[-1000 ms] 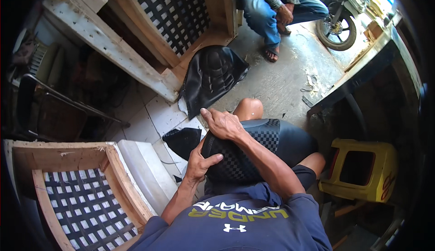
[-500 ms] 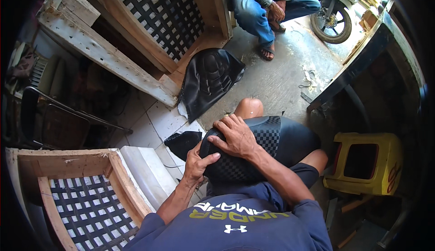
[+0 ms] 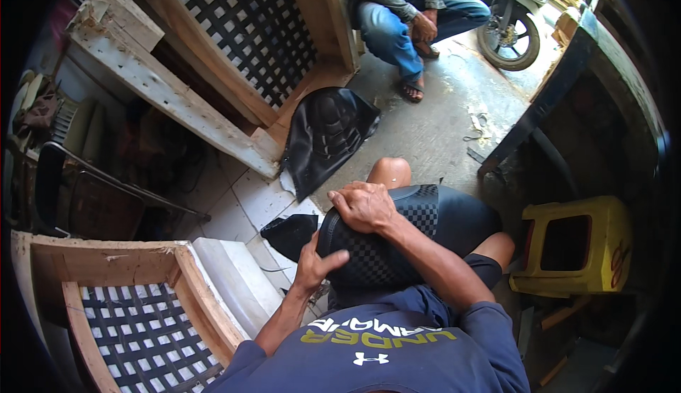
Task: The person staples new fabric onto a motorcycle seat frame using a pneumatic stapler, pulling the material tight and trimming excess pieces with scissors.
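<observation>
A black motorcycle seat with a checkered panel across its middle lies over my lap. My right hand is on the far left part of the seat, its fingers curled over the far edge. At the rounded left end, my left hand rests against the seat's side, thumb spread away from the other fingers. Those fingers point up along the edge and are partly hidden. Just left of the seat, a black scrap of cover material lies on the floor.
A black molded seat cover lies ahead on the floor, beside a wooden frame with woven black straps. Another strapped frame stands at left. At right are a yellow plastic stool and a dark table. A person sits ahead near a motorcycle.
My left thumb has lifted off the seat and now stands apart. My right hand has shifted slightly left and down, its fingers curled more tightly over the edge.
</observation>
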Motion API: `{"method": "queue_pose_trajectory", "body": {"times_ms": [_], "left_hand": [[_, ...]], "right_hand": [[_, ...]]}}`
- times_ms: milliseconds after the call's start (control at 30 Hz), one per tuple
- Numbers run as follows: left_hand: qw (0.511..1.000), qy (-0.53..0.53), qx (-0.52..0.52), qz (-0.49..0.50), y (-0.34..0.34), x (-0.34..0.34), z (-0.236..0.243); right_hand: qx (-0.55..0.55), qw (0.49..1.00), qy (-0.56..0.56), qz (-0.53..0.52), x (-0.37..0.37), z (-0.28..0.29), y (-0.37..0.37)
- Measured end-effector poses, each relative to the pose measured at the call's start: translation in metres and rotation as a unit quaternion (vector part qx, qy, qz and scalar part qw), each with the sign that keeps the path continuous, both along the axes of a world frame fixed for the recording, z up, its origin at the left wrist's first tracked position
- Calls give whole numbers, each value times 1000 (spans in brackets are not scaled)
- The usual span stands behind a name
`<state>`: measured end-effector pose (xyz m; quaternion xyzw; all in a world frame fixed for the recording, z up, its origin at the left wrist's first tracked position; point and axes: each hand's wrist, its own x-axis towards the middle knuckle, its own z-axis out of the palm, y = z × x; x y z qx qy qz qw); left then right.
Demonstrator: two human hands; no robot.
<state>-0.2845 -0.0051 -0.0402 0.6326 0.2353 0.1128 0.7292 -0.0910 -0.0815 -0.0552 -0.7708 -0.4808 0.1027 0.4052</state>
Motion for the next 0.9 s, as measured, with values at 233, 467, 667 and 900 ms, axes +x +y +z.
{"method": "queue_pose_trajectory", "body": {"times_ms": [233, 467, 667, 900], "left_hand": [[994, -43, -78, -60, -10, 11, 25], [949, -123, 222, -187, 5, 27, 208], [716, -241, 597, -270, -72, 38, 241], [641, -187, 684, -293, -163, 48, 83]], "right_hand": [[91, 991, -92, -28, 5, 56, -16], [342, 905, -225, -112, 7, 202, -68], [500, 837, -133, -178, -9, 188, -143], [622, 600, 450, -225, -25, 34, -194]]}}
